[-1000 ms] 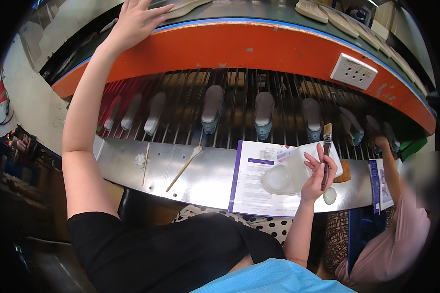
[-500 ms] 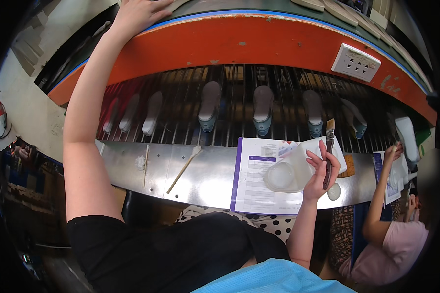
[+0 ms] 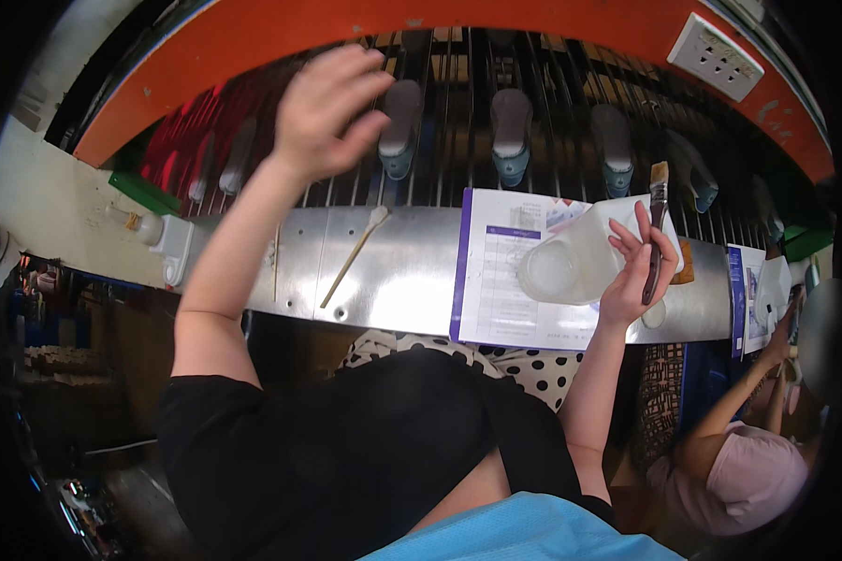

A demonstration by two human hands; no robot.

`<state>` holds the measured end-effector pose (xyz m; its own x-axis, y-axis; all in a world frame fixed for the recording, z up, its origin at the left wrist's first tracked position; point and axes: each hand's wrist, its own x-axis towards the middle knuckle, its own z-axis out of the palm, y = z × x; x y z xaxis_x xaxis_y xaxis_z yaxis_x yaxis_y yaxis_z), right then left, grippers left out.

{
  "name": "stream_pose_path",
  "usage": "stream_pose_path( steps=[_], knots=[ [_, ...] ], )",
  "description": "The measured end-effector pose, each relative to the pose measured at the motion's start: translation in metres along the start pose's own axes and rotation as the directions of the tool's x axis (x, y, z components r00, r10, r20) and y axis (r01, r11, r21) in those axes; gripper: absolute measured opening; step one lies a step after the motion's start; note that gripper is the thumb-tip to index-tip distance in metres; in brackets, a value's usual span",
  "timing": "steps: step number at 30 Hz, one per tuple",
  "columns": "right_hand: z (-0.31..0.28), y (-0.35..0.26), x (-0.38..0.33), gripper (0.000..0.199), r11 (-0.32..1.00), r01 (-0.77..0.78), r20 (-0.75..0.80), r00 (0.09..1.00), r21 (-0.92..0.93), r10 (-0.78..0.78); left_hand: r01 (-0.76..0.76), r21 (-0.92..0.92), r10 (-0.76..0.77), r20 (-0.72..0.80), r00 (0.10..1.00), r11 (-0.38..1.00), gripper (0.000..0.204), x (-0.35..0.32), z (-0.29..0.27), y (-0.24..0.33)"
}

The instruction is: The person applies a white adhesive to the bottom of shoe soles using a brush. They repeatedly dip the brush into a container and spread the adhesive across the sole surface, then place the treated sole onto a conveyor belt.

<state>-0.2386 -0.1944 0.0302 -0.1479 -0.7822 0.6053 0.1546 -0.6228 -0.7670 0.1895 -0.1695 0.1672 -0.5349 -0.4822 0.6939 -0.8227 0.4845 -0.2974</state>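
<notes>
My left hand (image 3: pixel 323 107) is raised over the dark slatted conveyor (image 3: pixel 458 103), fingers spread, holding nothing, just left of a grey shoe sole on a blue stand (image 3: pixel 400 117). My right hand (image 3: pixel 638 271) grips a brush (image 3: pixel 656 229) with its bristles pointing up. It rests against a translucent white plastic jug (image 3: pixel 580 257) lying on a printed paper sheet (image 3: pixel 500 271) on the metal shelf (image 3: pixel 402 280).
More soles on stands (image 3: pixel 512 131) ride the conveyor under an orange rail (image 3: pixel 253 37) with a white socket plate (image 3: pixel 716 56). A wooden stick (image 3: pixel 354 257) lies on the shelf. A person in pink (image 3: pixel 734 467) works at the right.
My left hand came down from the orange rail to the conveyor beside a sole. The view tilted lower. The right hand keeps the brush by the jug.
</notes>
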Motion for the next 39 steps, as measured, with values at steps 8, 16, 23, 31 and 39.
stream_pose_path(
  steps=[8, 16, 23, 31, 39],
  knots=[
    [0.002, -0.003, 0.002, 0.025, 0.995, -0.016, 0.034, 0.999, -0.102, 0.019, 0.584, 0.383, -0.694, 0.480, 0.536, 0.716, 0.111, -0.156, 0.174, 0.018],
    [0.005, -0.002, 0.001, 0.025, 0.997, -0.005, 0.000, 1.000, -0.082, 0.005, 0.520, 0.328, -0.615, 0.412, 0.673, 0.788, 0.070, -0.174, 0.197, 0.020],
    [0.003, -0.001, -0.001, 0.024, 0.997, -0.032, -0.001, 0.999, -0.077, 0.032, 0.556, 0.100, -0.552, 0.351, 0.756, 0.825, 0.031, -0.123, 0.156, 0.052],
    [0.006, -0.006, -0.001, 0.021, 0.999, -0.004, 0.001, 1.000, -0.052, 0.004, -0.297, -0.268, 0.153, -0.451, 0.879, 0.917, 0.028, 0.142, 0.036, 0.069],
    [0.005, -0.005, -0.002, 0.023, 1.000, -0.014, 0.013, 1.000, -0.027, 0.014, 0.150, 0.014, -0.145, 0.358, 0.922, 0.989, 0.046, 0.365, 0.047, 0.025]
  ],
)
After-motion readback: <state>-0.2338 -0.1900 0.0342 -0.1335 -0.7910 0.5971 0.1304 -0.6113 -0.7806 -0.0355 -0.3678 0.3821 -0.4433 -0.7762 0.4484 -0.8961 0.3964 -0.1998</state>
